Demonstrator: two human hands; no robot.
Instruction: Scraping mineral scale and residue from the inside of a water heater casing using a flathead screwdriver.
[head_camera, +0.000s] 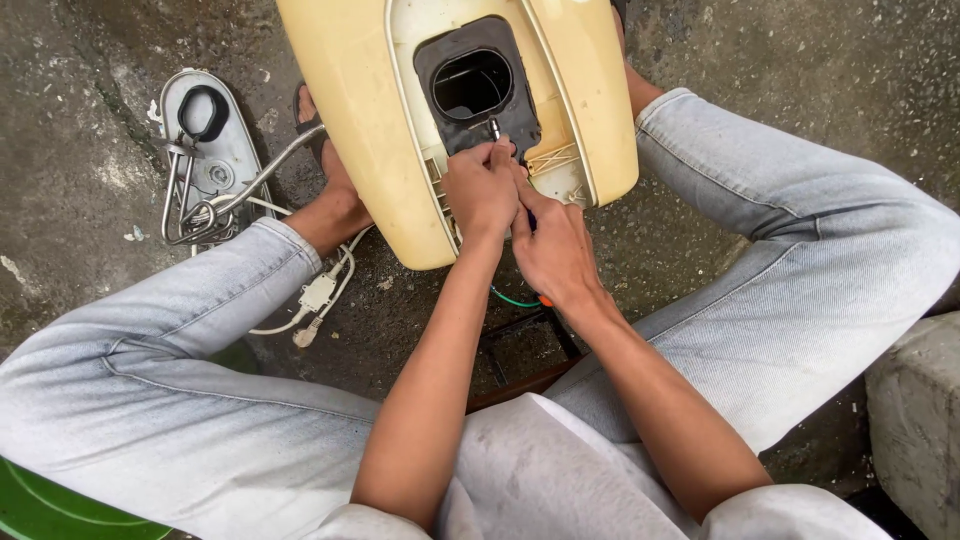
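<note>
A cream plastic appliance body (360, 110) lies between my knees, open side up, with a black rectangular gasket (470, 85) around an oval hole. My left hand (480, 185) is clenched at the gasket's lower edge, fingers pinched around a small metal post or tool tip (494, 128). Pressed against it from the right, my right hand (552, 250) is closed around something dark; what it grips is hidden. A green wire (512, 300) and an orange bit (545, 300) show just under my right wrist.
A grey oval cover plate (235, 150) with a black ring and a bent metal heating coil (190, 215) lies on the wet concrete at left. White cables with a connector (318, 295) trail beside my left foot. A concrete block (915, 420) sits at right.
</note>
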